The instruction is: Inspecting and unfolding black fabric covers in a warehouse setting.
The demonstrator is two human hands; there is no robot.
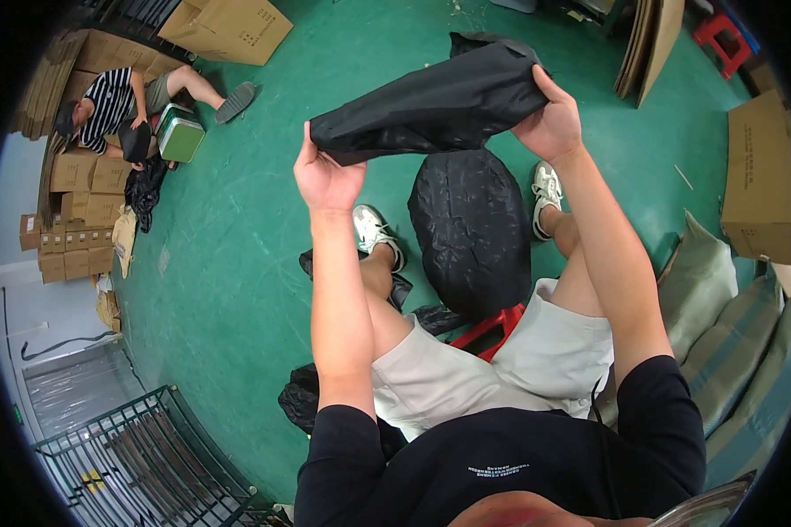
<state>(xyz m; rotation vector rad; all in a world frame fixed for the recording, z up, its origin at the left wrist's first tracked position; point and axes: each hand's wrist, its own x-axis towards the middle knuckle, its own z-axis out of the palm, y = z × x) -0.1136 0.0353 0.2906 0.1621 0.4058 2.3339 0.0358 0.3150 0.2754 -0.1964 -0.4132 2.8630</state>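
A folded length of thin, black, slightly shiny material point(426, 104) is stretched between my hands, out in front of me above the floor. My left hand point(330, 182) pinches its left end, with the thumb up along the edge. At the other end, a bit higher, my right hand point(551, 120) grips the corner between thumb and fingers. Below it, between my feet, stands a bulging black bag point(470, 233); its contents are hidden. Part of a red stool point(492, 334) shows between my thighs.
Crumpled black bags point(301, 397) lie by my left side. At the far left a seated person point(110, 110) handles dark material beside a green-and-white box point(181, 136). Cartons point(227, 31) stand behind, woven sacks point(721, 316) at right, a metal rack point(141, 457) at lower left.
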